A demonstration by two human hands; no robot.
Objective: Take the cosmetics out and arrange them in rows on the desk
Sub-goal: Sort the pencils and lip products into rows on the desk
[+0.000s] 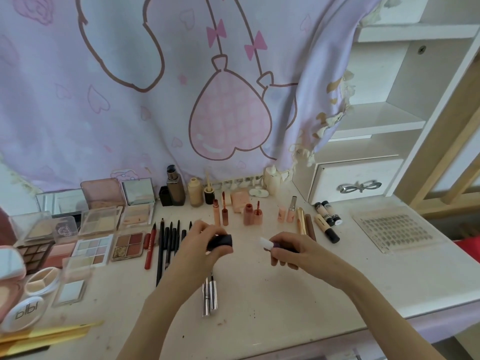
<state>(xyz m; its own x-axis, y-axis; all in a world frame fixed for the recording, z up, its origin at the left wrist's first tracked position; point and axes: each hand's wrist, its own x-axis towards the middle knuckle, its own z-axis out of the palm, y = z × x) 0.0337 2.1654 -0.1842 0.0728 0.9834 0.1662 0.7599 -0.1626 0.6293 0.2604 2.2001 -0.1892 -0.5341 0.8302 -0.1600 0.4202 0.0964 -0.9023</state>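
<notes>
Above the desk [285,294], I see my left hand [205,245] gripping a dark cap [220,242]; my right hand [288,253] pinches the uncapped lipstick [268,243], the two apart.

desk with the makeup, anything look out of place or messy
Mostly tidy rows. Odd spots: the lip glosses near the back stand open, wands out. The left hand holds a dark cap apart from the stick in the right hand. The curtain edge looks frayed.
</notes>
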